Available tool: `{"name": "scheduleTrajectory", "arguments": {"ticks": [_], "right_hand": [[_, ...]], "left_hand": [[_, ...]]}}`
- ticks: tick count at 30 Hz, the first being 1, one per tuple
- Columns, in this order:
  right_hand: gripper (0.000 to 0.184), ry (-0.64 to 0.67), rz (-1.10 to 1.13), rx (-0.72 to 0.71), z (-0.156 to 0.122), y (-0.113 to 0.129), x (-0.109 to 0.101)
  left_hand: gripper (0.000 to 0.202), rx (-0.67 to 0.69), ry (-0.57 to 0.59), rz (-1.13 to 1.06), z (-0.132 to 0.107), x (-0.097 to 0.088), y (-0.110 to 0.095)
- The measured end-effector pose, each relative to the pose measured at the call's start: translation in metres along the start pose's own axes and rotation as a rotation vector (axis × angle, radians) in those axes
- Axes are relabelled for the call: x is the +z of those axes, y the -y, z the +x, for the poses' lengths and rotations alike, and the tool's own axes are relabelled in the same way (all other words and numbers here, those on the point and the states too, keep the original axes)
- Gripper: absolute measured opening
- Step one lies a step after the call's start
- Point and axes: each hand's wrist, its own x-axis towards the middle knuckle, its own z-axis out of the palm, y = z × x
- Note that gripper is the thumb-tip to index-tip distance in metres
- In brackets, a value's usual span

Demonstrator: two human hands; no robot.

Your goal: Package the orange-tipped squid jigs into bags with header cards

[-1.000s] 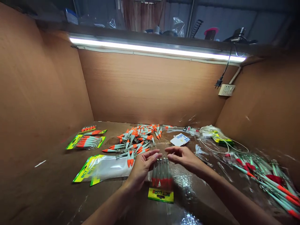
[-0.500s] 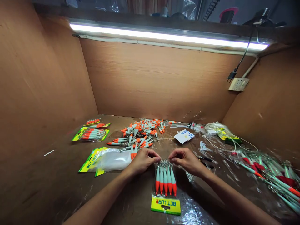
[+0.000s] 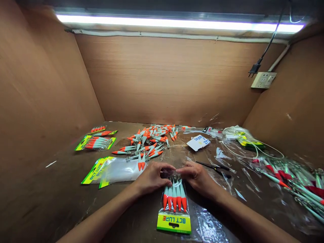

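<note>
A clear plastic bag with a yellow BCT LURE header lies flat in front of me, header towards me. Inside it several white-and-orange fishing lures lie side by side, metal hooks at the far end. My left hand curls at the far left corner of the bag, thumb on its side and index finger over its far end. My right hand has its fingers pressed together on the far right end of the film. The fingertips nearly meet, and the exact grip is partly hidden.
Flat bags with two lures on top lie left. Behind are a lure pile and filled packs. To the right are a white card, pliers, film scraps and red-and-white lures.
The view has tilted down slightly. My left hand has opened from a pinch and curled round the bag's far end; my right fingers have moved in towards it. The pliers show more now.
</note>
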Motion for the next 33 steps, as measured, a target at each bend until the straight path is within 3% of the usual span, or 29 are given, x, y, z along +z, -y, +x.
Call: {"name": "scheduleTrajectory", "arguments": {"ticks": [5,12,18,21,25,27,29,31,33], "right_hand": [[0.029,0.001,-0.155,-0.147,-0.005,-0.004,0.001],[0.034,0.058,-0.313,-0.409,-0.006,0.008,-0.011],[0.037,0.168,-0.374,-0.492,-0.009,0.021,-0.026],[0.027,0.221,-0.335,-0.497,-0.014,0.031,-0.021],[0.023,0.227,-0.135,-0.425,-0.017,0.029,-0.015],[0.028,0.113,-0.106,-0.317,-0.012,0.015,-0.021],[0.038,-0.05,-0.24,-0.175,-0.001,-0.007,-0.032],[0.051,-0.151,-0.499,-0.029,0.015,-0.033,-0.045],[0.062,-0.164,-0.727,0.1,0.031,-0.056,-0.054]], "left_hand": [[0.03,0.038,-0.075,0.087,-0.019,0.008,0.001],[0.024,0.137,0.022,0.169,-0.034,0.007,0.012],[0.049,0.18,0.25,0.335,-0.057,-0.017,-0.002],[0.036,0.16,0.202,0.351,-0.055,-0.015,-0.006],[0.027,0.15,0.015,0.292,-0.04,-0.003,-0.001],[0.053,0.122,0.035,0.306,-0.036,-0.002,0.001],[0.07,0.091,0.128,0.341,-0.036,-0.005,0.0],[0.063,0.061,0.174,0.366,-0.04,-0.007,-0.004],[0.049,0.043,0.132,0.355,-0.046,-0.005,-0.008]]}}
